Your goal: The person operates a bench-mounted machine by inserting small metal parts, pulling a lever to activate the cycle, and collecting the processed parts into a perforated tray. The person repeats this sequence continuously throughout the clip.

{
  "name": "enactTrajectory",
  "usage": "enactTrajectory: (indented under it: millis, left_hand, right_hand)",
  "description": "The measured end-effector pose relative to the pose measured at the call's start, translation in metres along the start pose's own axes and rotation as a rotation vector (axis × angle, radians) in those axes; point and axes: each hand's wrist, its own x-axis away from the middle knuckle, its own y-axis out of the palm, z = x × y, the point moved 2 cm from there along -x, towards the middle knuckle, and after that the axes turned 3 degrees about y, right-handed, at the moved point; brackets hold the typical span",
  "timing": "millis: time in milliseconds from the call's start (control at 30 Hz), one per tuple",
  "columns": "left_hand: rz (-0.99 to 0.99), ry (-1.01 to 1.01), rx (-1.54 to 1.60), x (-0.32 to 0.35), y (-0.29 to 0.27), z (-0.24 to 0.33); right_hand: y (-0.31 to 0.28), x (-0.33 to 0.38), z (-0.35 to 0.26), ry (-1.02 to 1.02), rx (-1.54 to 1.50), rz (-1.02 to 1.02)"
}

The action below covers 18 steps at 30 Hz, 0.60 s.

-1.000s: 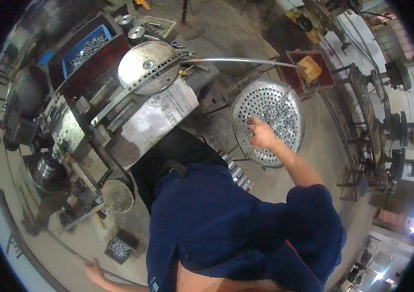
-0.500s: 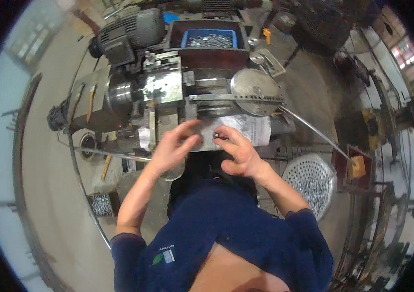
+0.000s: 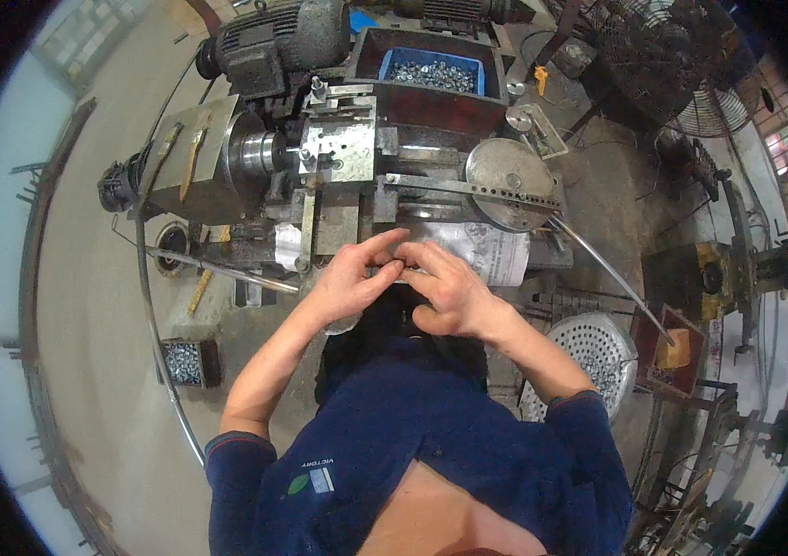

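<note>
Both hands meet over the front of the machine bed, fingertips touching. My right hand point(image 3: 454, 295) is closed, fingers bent in a pinch around a small metal part that the fingers now almost wholly hide. My left hand point(image 3: 349, 280) brings its thumb and forefinger against the right fingertips; what lies between them is hidden. Under and behind the hands lies a printed white sheet point(image 3: 503, 252). Just beyond stand the machine's steel block point(image 3: 343, 153) and a round metal disc point(image 3: 508, 181) with a drilled bar point(image 3: 435, 184) across it.
A blue tray point(image 3: 484, 76) of small metal parts sits in a dark box point(image 3: 431, 104) at the back. A perforated bowl point(image 3: 618, 345) of parts stands at the right, and a small bin point(image 3: 213, 364) at the left. A long rod point(image 3: 611, 273) slants rightward from the disc. A motor point(image 3: 296, 37) stands far left.
My left hand has moved right to meet the right fingertips. The small metal part, visible in the right hand before, is now covered by fingers. The whole view has shifted slightly.
</note>
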Motion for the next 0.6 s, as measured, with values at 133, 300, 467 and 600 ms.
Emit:
enactTrajectory:
  millis: [133, 300, 467, 600]
  left_hand:
    - [-0.002, -0.086, 0.17, 0.0, 0.0, -0.002]
    - [0.059, -0.18, 0.543, 0.003, 0.0, -0.011]
    - [0.05, -0.168, 0.679, 0.004, 0.001, -0.005]
    - [0.032, -0.175, 0.785, 0.004, 0.001, -0.003]
  right_hand:
    - [0.0, 0.0, 0.001, 0.007, -0.051, 0.048]
    - [-0.002, 0.001, -0.001, 0.058, -0.188, 0.112]
    - [0.0, -0.002, 0.0, 0.083, -0.264, 0.144]
    - [0.001, -0.004, 0.002, 0.04, -0.259, 0.213]
